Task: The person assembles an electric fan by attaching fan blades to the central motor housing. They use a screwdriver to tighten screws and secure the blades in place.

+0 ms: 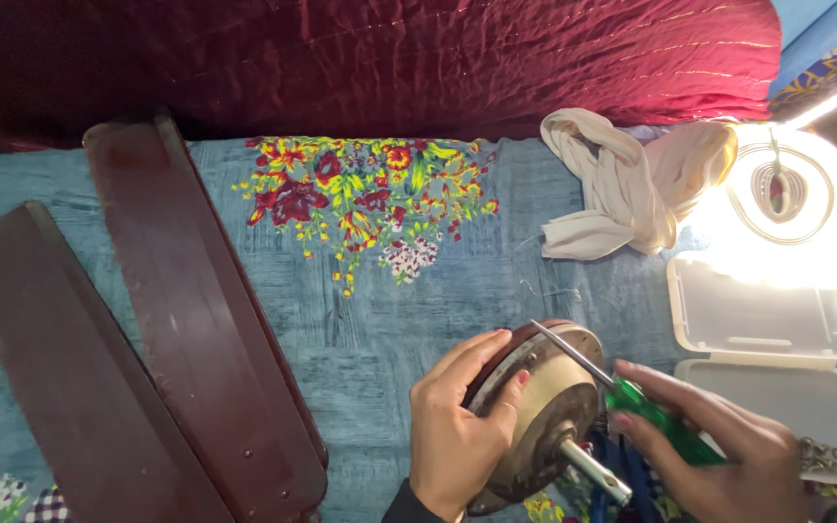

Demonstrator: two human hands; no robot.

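A round metal fan motor [544,412] with a short shaft stands on its edge on a blue flowered cloth [370,291]. My left hand [457,426] grips its left rim and holds it tilted. My right hand [719,455] holds a green-handled screwdriver [632,392]. The screwdriver's metal tip rests on the motor's upper rim.
Two dark brown fan blades [176,320] lie on the left. A crumpled white cloth [622,189] sits at the back right beside a bright round lamp [782,189]. An open white plastic box [777,339] is at right, with small metal parts [825,455] near its lid. A red quilt [389,58] lies behind.
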